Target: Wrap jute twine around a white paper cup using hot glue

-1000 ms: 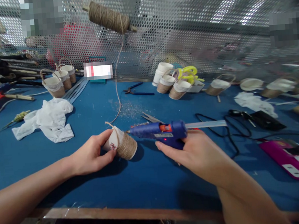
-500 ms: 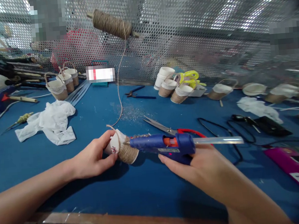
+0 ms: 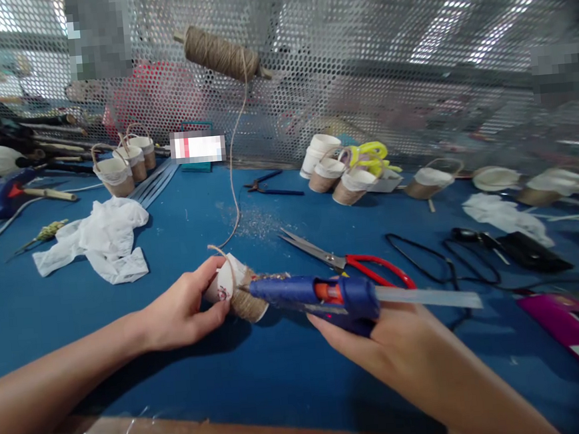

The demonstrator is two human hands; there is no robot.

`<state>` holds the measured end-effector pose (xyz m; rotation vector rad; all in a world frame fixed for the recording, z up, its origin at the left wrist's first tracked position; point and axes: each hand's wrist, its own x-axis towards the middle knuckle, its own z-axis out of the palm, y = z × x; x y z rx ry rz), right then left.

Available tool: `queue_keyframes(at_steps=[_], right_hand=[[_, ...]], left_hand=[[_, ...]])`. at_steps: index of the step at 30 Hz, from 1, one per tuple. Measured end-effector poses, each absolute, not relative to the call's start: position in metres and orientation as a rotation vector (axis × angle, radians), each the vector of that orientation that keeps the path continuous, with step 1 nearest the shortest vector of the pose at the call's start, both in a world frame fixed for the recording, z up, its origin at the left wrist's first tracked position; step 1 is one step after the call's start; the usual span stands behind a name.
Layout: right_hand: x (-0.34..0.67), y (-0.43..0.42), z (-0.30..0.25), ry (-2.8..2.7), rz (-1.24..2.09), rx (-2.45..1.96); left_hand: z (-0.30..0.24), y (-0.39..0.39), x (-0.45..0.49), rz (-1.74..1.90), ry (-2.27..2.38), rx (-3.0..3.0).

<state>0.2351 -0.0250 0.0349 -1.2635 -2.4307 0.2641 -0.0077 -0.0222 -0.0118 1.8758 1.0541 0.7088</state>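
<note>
My left hand grips a small paper cup tipped on its side, thumb and fingers around its white end. The cup's other part is wrapped in brown twine. From the cup a loose strand of twine runs up to a spool on the mesh. My right hand is closed round a blue hot glue gun, with a clear glue stick poking out of its back. The gun's nozzle meets or nearly meets the twine wrap; its tip is partly hard to see.
Behind the gun lie red-handled scissors and blue pliers. White gloves are at the left, below several twine-wrapped cups. More cups stand at back right. A black cord and a purple power strip occupy the right.
The view has shifted slightly. The glue gun's nozzle has moved a little lower and leftward along the twine wrap; both hands keep their hold.
</note>
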Motion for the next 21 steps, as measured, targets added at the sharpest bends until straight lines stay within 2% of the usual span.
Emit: queue_keyframes(at_steps=[9,21], right_hand=[[0.232,-0.013,0.043,-2.278,0.488,-1.426],[0.23,-0.014,0.045,-2.263,0.525,-1.509]], left_hand=[[-0.013,-0.023,-0.009,0.72,1.073,1.879],[-0.015,-0.021,-0.009,0.705,1.09,1.903]])
